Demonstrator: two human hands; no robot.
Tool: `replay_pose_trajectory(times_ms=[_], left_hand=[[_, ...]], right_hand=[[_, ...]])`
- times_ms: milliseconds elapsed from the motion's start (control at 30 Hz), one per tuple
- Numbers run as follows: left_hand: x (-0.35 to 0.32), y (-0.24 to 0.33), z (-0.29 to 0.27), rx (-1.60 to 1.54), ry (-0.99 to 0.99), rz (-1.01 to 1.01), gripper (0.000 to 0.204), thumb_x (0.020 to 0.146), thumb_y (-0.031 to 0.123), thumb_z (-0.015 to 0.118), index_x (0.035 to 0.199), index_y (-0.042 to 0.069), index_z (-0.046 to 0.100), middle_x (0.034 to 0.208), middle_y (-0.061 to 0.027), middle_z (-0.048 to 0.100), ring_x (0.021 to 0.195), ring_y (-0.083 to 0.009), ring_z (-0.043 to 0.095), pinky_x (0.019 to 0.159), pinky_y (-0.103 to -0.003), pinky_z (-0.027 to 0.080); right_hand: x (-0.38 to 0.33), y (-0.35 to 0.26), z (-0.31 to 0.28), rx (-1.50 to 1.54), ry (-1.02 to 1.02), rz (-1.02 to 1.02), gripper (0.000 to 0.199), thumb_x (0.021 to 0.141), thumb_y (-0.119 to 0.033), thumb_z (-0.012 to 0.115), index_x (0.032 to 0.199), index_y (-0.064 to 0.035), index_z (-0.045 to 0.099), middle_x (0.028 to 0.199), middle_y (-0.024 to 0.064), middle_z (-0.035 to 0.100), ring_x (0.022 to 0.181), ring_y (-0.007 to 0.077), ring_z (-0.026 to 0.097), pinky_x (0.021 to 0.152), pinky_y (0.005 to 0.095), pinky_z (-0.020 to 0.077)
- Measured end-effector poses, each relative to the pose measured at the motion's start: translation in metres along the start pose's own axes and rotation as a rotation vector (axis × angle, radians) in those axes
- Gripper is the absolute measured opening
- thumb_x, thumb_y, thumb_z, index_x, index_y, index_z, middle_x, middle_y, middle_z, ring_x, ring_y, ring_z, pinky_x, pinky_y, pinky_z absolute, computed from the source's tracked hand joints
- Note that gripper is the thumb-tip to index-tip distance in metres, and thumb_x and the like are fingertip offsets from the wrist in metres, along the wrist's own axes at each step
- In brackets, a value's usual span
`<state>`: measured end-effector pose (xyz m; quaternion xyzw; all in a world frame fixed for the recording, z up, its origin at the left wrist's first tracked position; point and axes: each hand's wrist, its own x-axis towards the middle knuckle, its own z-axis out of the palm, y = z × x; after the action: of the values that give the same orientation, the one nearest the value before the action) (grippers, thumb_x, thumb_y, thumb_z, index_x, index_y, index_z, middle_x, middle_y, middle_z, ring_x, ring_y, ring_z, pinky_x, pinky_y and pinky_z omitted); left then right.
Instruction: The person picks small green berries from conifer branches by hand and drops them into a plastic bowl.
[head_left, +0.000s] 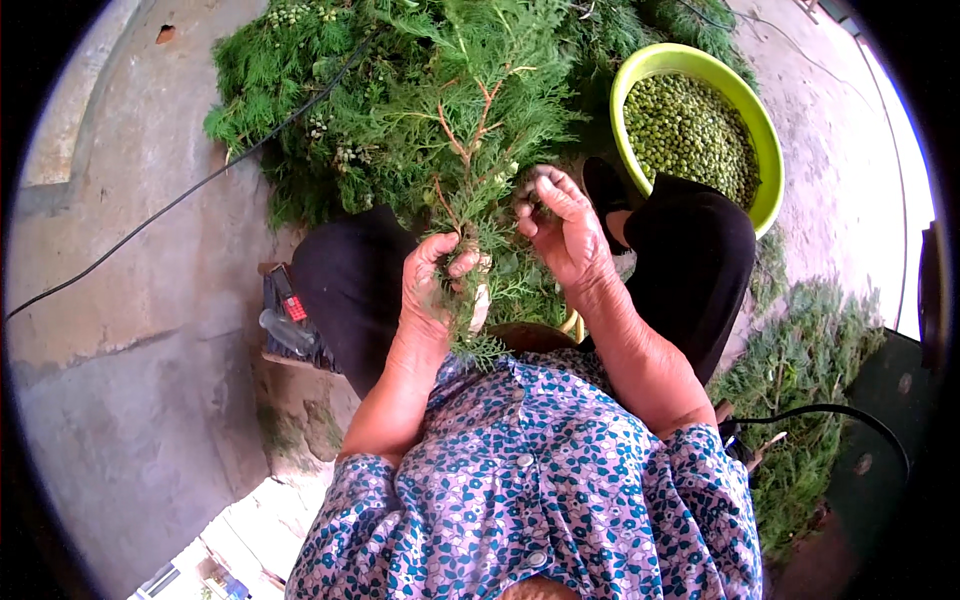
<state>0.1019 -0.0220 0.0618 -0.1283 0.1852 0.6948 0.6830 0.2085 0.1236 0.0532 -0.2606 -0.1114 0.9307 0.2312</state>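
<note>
My left hand (438, 285) is closed around the lower stem of a leafy evergreen branch (468, 145), which points away from me with its brown twigs fanning out. Just right of the branch, my right hand (568, 225) has its thumb and fingers curled together beside the foliage. What sits in those fingers, if anything, is too small to make out. In my lap, below the hands, part of a brown rounded rim (525, 335) shows; sprigs and my shirt hide the rest of it.
A large pile of green branches (300, 120) lies ahead. At the far right stands a lime-green basin (770, 180) full of small green cones (690, 135). A black cable (150, 215) crosses the left floor. A small stool (290, 345) holds a clear bottle; more branches (810, 370) lie right.
</note>
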Motion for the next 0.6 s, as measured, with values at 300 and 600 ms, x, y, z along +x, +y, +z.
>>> replay_pose_trajectory(times_ms=[300,600], left_hand=[[-0.002,-0.007,0.004,0.126,0.124,0.011,0.024,0.08,0.024,0.051,0.065,0.006,0.046,0.051,-0.0008,0.04,0.052,-0.0205,0.048,0.049,-0.031,0.044],[0.001,-0.014,0.016,0.099,0.26,0.042,0.03,0.079,0.029,0.05,0.058,0.008,0.044,0.048,-0.0009,0.039,0.035,-0.0135,0.036,0.031,-0.029,0.032]], right_hand=[[0.002,0.001,0.013,-0.187,-0.148,0.015,0.012,0.084,-0.008,0.056,0.095,-0.0092,0.05,0.078,0.001,0.054,0.066,0.0159,0.057,0.053,0.0243,0.0431],[0.003,-0.005,0.006,-0.246,-0.249,0.045,0.023,0.079,-0.006,0.062,0.1,-0.0058,0.053,0.079,0.0027,0.058,0.066,0.0146,0.057,0.055,0.024,0.0438]])
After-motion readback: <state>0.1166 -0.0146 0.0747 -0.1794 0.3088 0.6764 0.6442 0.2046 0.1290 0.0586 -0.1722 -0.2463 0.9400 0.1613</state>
